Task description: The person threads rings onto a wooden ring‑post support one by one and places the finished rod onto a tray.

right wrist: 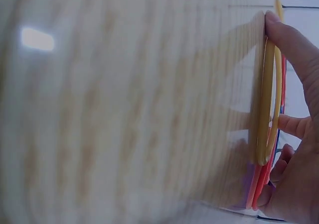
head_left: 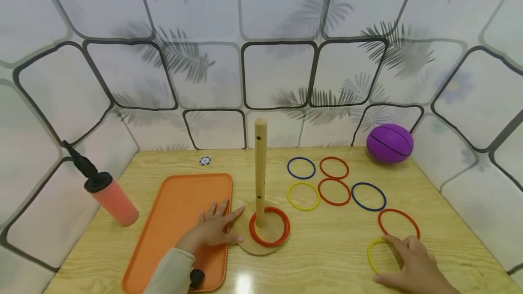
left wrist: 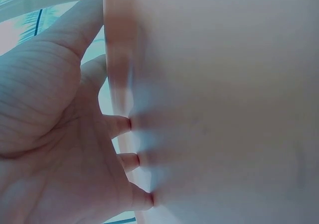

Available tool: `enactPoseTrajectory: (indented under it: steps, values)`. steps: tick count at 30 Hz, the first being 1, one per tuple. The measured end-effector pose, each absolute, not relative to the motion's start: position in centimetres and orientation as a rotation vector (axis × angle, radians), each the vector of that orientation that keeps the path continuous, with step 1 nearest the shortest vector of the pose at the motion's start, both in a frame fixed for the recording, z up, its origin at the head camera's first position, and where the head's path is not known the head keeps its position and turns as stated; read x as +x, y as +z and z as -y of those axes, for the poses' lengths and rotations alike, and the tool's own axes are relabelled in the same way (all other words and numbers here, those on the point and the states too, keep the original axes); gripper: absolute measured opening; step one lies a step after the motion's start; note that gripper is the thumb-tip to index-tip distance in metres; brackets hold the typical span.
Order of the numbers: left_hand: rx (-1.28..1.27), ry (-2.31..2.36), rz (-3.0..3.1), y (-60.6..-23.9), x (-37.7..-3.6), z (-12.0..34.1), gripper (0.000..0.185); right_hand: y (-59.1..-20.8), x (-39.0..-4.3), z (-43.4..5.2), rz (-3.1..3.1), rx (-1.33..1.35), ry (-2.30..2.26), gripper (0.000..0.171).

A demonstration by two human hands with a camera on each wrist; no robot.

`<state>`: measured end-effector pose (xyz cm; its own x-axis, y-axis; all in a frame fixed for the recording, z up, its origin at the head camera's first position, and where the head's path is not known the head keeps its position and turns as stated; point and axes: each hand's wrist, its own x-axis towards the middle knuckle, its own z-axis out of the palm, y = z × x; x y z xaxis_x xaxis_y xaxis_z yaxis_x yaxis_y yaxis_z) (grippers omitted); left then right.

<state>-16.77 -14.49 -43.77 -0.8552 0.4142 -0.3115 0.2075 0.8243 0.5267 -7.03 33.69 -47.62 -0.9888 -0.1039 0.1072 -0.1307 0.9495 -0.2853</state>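
A wooden peg (head_left: 260, 171) stands upright on a round wooden base (head_left: 243, 239), with two red rings (head_left: 288, 228) lying around its foot. My left hand (head_left: 210, 230), fingers spread, rests over the right rim of an orange tray (head_left: 175, 221); its thumb and index finger reach onto the base's left edge. In the left wrist view, fingertips of the left hand (left wrist: 65, 114) touch the tray's surface. At the lower right, my right hand (head_left: 414, 262) pinches a yellow ring (head_left: 369, 255) between thumb and index finger. The right wrist view shows this yellow ring (right wrist: 266, 94) low by the tabletop.
Several loose rings lie on the wooden table (head_left: 323, 253): a red ring (head_left: 398, 211) beside my right hand, a blue ring (head_left: 369, 196), another yellow ring (head_left: 303, 196). A purple ball (head_left: 390, 143) sits back right. A pink pump (head_left: 116, 203) and poker chip (head_left: 205, 161) are left.
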Motion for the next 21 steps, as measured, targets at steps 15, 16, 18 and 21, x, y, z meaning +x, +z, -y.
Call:
enactPoseTrajectory:
  steps: [15, 16, 18, 21]
  values:
    - [0.473, 0.685, -2.606, -44.0, -16.7, 14.6, 0.078, -46.3, -7.9, -32.4, 2.762, 0.355, 0.471, 0.091]
    - [0.47, 0.688, -2.602, -44.0, -16.7, 14.6, 0.078, -46.1, -8.1, -32.3, 2.743, 0.374, 0.465, 0.091]
    - [0.47, 0.687, -2.598, -44.0, -16.7, 14.6, 0.078, -45.7, -8.4, -32.1, 2.699, 0.412, 0.455, 0.093]
    - [0.469, 0.691, -2.592, -43.9, -16.8, 14.6, 0.078, -45.2, -9.1, -31.8, 2.624, 0.475, 0.463, 0.097]
